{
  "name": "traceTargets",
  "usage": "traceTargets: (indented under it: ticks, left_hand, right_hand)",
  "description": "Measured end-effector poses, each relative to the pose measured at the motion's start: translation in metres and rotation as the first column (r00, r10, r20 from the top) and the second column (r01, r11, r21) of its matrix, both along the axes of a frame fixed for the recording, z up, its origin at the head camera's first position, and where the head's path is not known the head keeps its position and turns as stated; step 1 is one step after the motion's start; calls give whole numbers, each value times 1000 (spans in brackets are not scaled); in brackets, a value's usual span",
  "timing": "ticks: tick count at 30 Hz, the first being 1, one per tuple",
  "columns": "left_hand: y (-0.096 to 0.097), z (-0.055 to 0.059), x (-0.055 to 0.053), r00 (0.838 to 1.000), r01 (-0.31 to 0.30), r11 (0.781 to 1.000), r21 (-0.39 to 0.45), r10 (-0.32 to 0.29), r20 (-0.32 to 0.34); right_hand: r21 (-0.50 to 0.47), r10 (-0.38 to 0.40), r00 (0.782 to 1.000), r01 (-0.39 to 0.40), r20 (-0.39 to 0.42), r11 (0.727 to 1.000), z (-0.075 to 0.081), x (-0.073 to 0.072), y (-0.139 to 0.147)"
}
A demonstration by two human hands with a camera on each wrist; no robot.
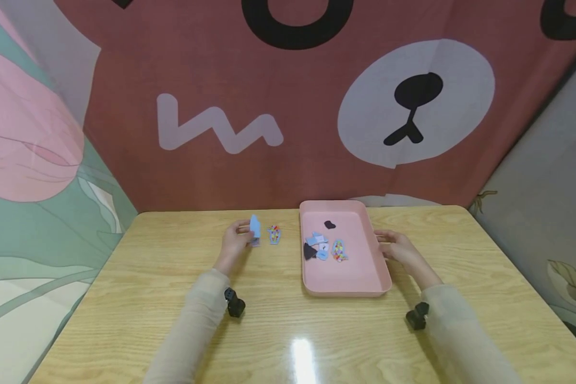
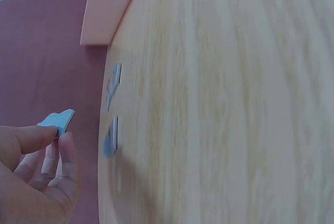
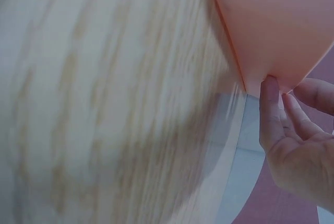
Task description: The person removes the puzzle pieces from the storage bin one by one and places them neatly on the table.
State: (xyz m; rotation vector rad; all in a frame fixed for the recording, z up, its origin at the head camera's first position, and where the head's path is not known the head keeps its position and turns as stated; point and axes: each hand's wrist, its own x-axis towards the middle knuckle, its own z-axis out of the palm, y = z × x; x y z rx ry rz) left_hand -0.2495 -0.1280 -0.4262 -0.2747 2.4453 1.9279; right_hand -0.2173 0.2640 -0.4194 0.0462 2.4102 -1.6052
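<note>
My left hand [image 1: 234,244] pinches a light-blue flat cutout [image 2: 58,121] between thumb and fingertips above the wooden table [image 1: 269,320], near a multicolored mosaic cutout [image 1: 274,234] and left of the pink tray [image 1: 350,285], while my right hand [image 1: 404,254] rests its extended fingers against the tray's outer side. The blue cutout looks feather-light and thin but stiff, likely smooth-faced and easily creased at narrow points, so I judge it best taken gently by its flat faces, close to an edge.
</note>
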Motion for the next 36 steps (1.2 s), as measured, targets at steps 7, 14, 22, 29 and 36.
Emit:
traceTargets:
  ticks: [7, 14, 22, 29, 36]
  left_hand:
    - [-19, -3, -2, 999, -43, 999, -15, 43, 17]
    - [-33, -8, -2, 996, -81, 995, -50, 82, 25]
    - [-38, -14, -4, 991, -120, 991, -59, 123, 51]
    - [-39, -18, -5, 987, -140, 987, -77, 145, 62]
    - [-39, -21, -7, 989, -138, 986, -93, 142, 43]
  right_hand:
    - [17, 3, 1000, -4, 3, 1000, 1, 0, 0]
    - [36, -1, 1000, 1, 17, 999, 1, 0, -1]
    - [33, 1, 1000, -1, 7, 999, 0, 0, -1]
    - [42, -1, 1000, 0, 9, 999, 1, 1, -1]
    - [42, -13, 1000, 12, 23, 999, 1, 0, -2]
